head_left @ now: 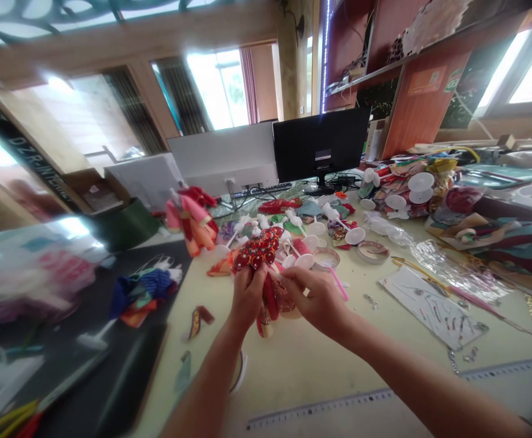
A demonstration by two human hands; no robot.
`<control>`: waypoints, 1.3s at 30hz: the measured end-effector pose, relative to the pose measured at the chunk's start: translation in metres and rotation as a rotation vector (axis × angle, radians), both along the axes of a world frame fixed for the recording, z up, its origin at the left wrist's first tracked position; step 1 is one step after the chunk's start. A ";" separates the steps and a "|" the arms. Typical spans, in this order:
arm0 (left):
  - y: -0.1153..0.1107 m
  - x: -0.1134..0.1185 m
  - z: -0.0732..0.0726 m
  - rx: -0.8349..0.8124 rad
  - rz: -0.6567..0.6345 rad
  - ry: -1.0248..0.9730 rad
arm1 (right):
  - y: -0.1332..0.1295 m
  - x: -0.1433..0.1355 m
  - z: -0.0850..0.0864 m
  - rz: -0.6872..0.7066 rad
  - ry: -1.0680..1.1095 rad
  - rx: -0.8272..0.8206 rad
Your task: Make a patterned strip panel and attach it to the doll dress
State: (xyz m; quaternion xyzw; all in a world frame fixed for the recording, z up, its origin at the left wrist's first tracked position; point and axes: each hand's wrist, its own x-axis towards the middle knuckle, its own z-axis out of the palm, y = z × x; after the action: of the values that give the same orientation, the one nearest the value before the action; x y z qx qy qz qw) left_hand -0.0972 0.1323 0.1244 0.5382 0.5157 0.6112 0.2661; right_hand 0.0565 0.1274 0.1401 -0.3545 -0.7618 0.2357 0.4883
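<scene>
A small doll-like figure in red patterned cloth (259, 246) is held up over the pale table (320, 365). My left hand (247, 298) is closed on its lower left side, thumb and fingers pressed into the red fabric. On its right, my right hand (314, 298) pinches at the edge of the cloth, near a thin pale strip (279, 277). Red and patterned folds hang down between the hands. Just behind lie white plastic stands (304, 261) and rolls of tape (326, 258). A pink straw (340, 285) rests right of my right hand.
Pink and orange dressed figures (193, 222) stand back left; a blue cloth piece (142, 292) lies left. A black monitor (323, 146) is behind. At right are a white card (432, 307) and crinkled plastic (457, 267). A ruler (370, 398) spans the front.
</scene>
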 end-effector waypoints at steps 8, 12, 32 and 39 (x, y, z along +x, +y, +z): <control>0.001 0.000 -0.001 -0.010 -0.008 0.000 | 0.008 -0.013 -0.002 -0.183 -0.171 0.156; 0.000 0.001 -0.001 -0.014 -0.023 -0.006 | 0.009 -0.017 0.000 -0.233 -0.224 0.187; -0.002 0.008 -0.001 0.069 -0.023 0.056 | 0.004 -0.021 0.007 -0.271 -0.335 0.245; -0.004 0.014 0.001 0.081 -0.013 0.091 | -0.001 -0.013 0.002 -0.266 -0.304 0.292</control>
State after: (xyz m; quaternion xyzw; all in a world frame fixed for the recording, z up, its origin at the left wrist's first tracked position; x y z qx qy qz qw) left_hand -0.0827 0.1279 0.1252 0.5792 0.4987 0.6047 0.2241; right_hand 0.0438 0.1262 0.1425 -0.4085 -0.7992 0.0006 0.4409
